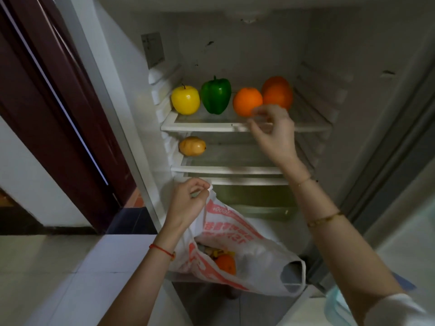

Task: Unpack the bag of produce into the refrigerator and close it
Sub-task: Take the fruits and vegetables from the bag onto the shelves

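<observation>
Produce-filled white plastic bag with red print (237, 245) hangs before the open refrigerator, its handle pinched by the left hand (188, 198). Right hand (273, 130), loosely curled and empty, hovers beside the round orange (247, 102) on the top shelf (202, 125). Unpacking is midway; next comes another reach into the bag. Lower shelf offers room beside the yellow-brown pear (191, 145).

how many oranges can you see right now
3. Two sit on the top shelf at its right end: front orange and rear orange. A third orange shows inside the bag; more may be hidden there.
</observation>
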Motion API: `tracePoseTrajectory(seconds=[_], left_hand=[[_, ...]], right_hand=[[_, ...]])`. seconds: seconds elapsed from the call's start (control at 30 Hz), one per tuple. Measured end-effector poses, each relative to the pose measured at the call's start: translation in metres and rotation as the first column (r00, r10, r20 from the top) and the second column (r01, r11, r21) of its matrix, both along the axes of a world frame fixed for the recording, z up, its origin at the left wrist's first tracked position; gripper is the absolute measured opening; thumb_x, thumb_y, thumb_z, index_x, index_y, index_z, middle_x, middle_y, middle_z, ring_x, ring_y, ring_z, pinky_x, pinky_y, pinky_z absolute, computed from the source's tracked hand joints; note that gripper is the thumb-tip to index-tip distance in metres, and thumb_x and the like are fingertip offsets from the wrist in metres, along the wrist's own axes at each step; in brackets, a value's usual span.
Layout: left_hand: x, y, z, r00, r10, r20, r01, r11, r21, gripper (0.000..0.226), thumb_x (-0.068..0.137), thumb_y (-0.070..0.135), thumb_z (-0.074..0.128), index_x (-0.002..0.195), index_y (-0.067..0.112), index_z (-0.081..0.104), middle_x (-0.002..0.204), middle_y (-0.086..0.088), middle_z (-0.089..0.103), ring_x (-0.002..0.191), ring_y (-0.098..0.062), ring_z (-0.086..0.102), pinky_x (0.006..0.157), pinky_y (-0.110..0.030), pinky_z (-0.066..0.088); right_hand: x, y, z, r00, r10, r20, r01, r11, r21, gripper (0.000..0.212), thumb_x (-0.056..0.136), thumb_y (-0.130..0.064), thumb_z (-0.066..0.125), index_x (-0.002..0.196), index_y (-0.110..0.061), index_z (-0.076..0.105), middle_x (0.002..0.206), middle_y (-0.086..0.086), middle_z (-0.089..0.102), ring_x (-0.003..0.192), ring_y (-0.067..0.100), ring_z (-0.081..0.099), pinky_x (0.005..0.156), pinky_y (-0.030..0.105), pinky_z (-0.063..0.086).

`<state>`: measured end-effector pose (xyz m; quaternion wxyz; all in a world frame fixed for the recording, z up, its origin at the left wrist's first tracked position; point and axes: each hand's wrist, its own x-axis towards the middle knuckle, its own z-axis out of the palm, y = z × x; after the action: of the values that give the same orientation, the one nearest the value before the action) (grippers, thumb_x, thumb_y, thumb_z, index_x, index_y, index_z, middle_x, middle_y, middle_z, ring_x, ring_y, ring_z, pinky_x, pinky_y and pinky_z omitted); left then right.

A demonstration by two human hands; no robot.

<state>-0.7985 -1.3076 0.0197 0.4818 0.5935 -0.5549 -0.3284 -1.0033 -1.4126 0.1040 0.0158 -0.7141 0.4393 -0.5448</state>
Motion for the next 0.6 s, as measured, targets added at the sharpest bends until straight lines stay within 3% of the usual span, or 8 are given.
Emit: tracePoseTrajectory(seconds=[0.13,0.23,0.27,0.3,0.37,0.43,0.53,0.6], left_hand=[[-0.002,0.020,-0.001,1.000,0.013,0.009,-0.013,1.000,0.025,0.019,0.091,0.002,0.056,0.095,0.017,0.066,0.095,0.014,0.065,0.071,-0.002,0.054,0.072,-0.029,0.045],[-0.001,0.031,-0.005,1.000,0.030,0.004,-0.031,0.999,0.041,0.022,0.090,0.003,0.058,0.103,0.018,0.067,0.102,0.013,0.065,0.091,-0.010,0.060,0.082,-0.036,0.052],[0.000,0.034,-0.007,1.000,0.031,0.002,-0.031,0.999,0.024,0.023,0.089,0.002,0.059,0.102,0.019,0.067,0.102,0.015,0.064,0.101,-0.009,0.061,0.085,-0.030,0.052],[0.001,0.037,-0.010,1.000,0.026,0.003,-0.026,1.000,0.006,0.024,0.088,0.001,0.059,0.101,0.020,0.067,0.102,0.017,0.063,0.108,-0.008,0.060,0.085,-0.016,0.050],[0.003,0.043,-0.012,1.000,0.018,0.013,-0.018,1.000,-0.008,0.026,0.088,0.000,0.059,0.099,0.022,0.066,0.102,0.020,0.063,0.111,-0.005,0.057,0.078,0.002,0.040],[0.005,0.047,-0.015,1.000,0.019,0.023,-0.018,1.000,-0.016,0.026,0.088,-0.001,0.059,0.098,0.023,0.066,0.101,0.021,0.063,0.111,-0.004,0.056,0.077,0.003,0.038],[0.008,0.052,-0.017,0.998,0.037,0.044,-0.035,0.999,-0.036,0.028,0.087,-0.001,0.059,0.095,0.025,0.065,0.100,0.024,0.063,0.111,-0.004,0.057,0.081,-0.003,0.039],[0.011,0.054,-0.018,0.998,0.046,0.043,-0.044,0.998,-0.049,0.032,0.087,-0.002,0.058,0.092,0.030,0.064,0.099,0.024,0.064,0.109,-0.003,0.058,0.083,-0.006,0.041]], right_hand=[[0.015,0.051,-0.059,0.990,0.136,-0.041,-0.129,0.981,0.141,0.011,0.086,-0.017,0.068,0.095,-0.014,0.064,0.093,-0.002,0.064,0.082,0.011,0.057,0.072,0.021,0.047],[0.021,0.080,-0.107,0.972,0.226,-0.063,-0.201,0.939,0.279,0.007,0.085,-0.017,0.068,0.090,-0.016,0.064,0.088,-0.005,0.064,0.078,0.008,0.058,0.068,0.021,0.048],[0.023,0.090,-0.122,0.965,0.258,-0.053,-0.227,0.917,0.329,0.006,0.085,-0.016,0.068,0.089,-0.016,0.064,0.087,-0.006,0.064,0.077,0.005,0.058,0.067,0.019,0.047],[0.025,0.099,-0.137,0.955,0.293,-0.041,-0.256,0.890,0.378,0.004,0.084,-0.014,0.068,0.087,-0.016,0.066,0.085,-0.008,0.065,0.074,0.004,0.059,0.065,0.015,0.045],[0.029,0.113,-0.166,0.927,0.373,-0.037,-0.308,0.814,0.492,0.005,0.084,-0.013,0.067,0.084,-0.017,0.069,0.084,-0.011,0.069,0.069,0.001,0.061,0.063,0.011,0.044],[0.033,0.120,-0.193,0.903,0.425,-0.069,-0.296,0.728,0.618,0.007,0.085,-0.025,0.064,0.085,-0.021,0.070,0.089,-0.012,0.071,0.071,0.001,0.063,0.066,0.017,0.051],[0.035,0.120,-0.230,0.891,0.417,-0.179,-0.162,0.660,0.734,0.034,0.084,-0.050,0.052,0.097,-0.024,0.070,0.100,-0.009,0.071,0.082,0.007,0.067,0.075,0.031,0.058],[0.037,0.119,-0.245,0.878,0.400,-0.264,-0.054,0.630,0.775,0.034,0.087,-0.041,0.057,0.113,-0.022,0.066,0.114,-0.002,0.069,0.098,0.017,0.066,0.085,0.033,0.055]])
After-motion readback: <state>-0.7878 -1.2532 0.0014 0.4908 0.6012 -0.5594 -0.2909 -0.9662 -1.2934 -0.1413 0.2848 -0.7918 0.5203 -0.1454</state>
